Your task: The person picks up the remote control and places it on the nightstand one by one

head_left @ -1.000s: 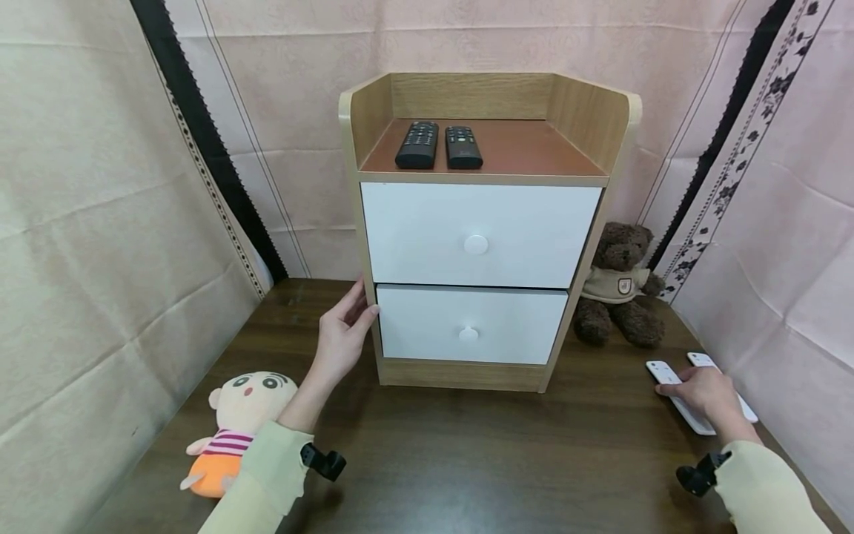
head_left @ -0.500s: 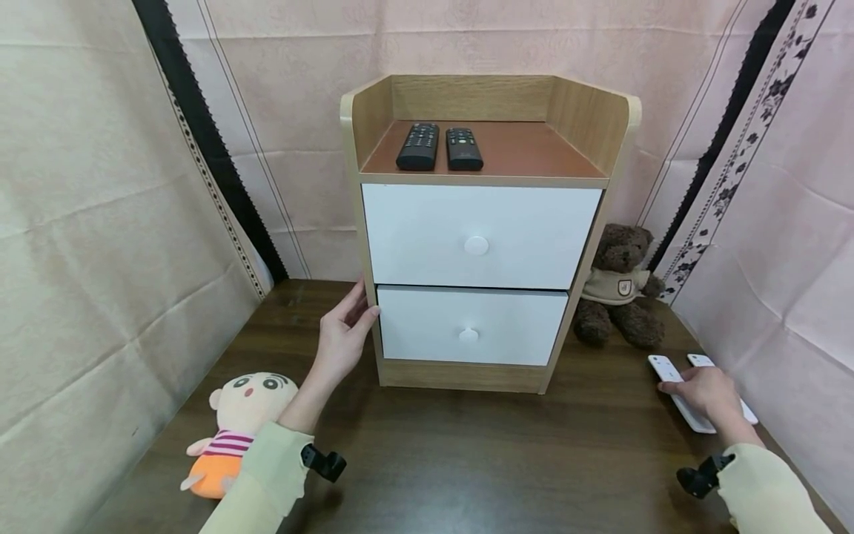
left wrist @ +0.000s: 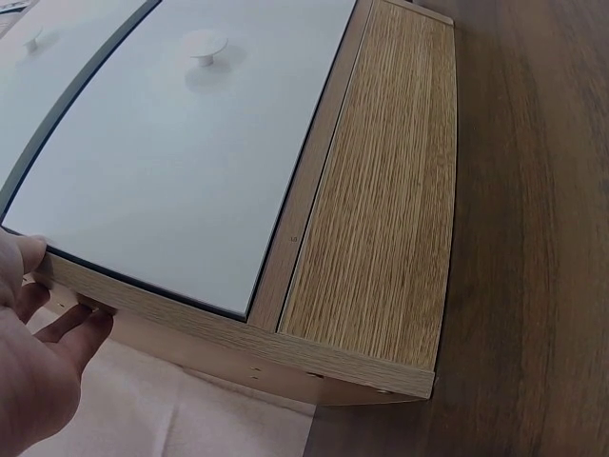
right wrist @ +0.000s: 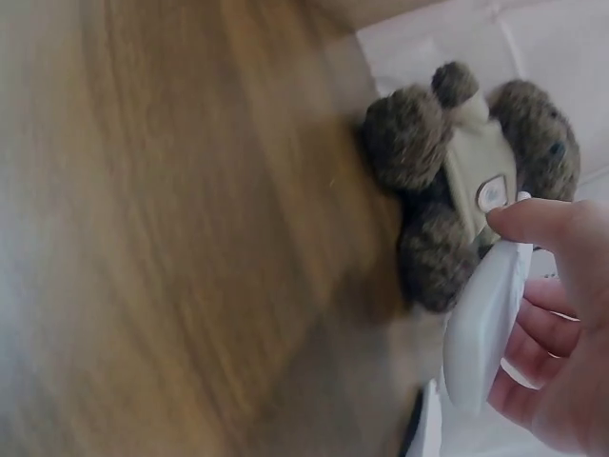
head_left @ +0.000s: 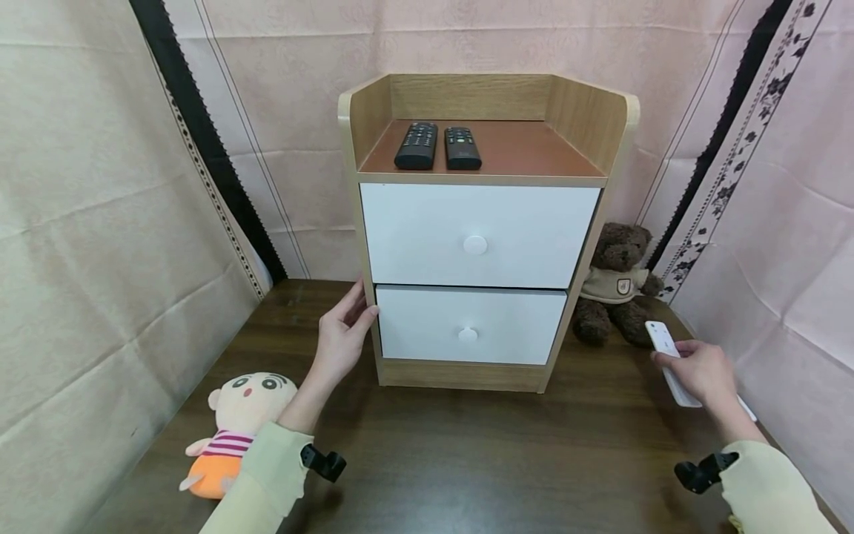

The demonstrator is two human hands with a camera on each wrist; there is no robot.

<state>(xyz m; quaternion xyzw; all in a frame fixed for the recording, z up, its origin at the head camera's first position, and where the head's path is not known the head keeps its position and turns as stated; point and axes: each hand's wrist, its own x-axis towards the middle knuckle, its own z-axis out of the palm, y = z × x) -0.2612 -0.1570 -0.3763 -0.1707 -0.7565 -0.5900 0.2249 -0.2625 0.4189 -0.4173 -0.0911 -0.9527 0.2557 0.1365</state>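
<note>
My right hand (head_left: 706, 374) holds a white remote control (head_left: 660, 338) between thumb and fingers, raised over the table at the right. In the right wrist view the remote (right wrist: 479, 328) is tilted on edge, its smooth back showing. A second white remote (head_left: 748, 409) lies by the right cloth wall, mostly hidden behind that hand. My left hand (head_left: 342, 340) grips the left side of a small wooden cabinet (head_left: 463, 376). Seen from the left wrist, the thumb lies at the front edge of the cabinet (left wrist: 381, 190) while bent fingertips (left wrist: 92, 328) touch the side panel.
Two black remotes (head_left: 416, 147) lie on the cabinet's brown top shelf. Both white drawers (head_left: 427, 222) are closed. A brown teddy bear (head_left: 617, 285) sits right of the cabinet. A plush doll (head_left: 247, 408) lies beside my left forearm. Cloth walls surround the table (head_left: 467, 460).
My right hand has lifted one white remote off the table and moved it up and away from me, towards the bear. The left hand has stayed on the cabinet.
</note>
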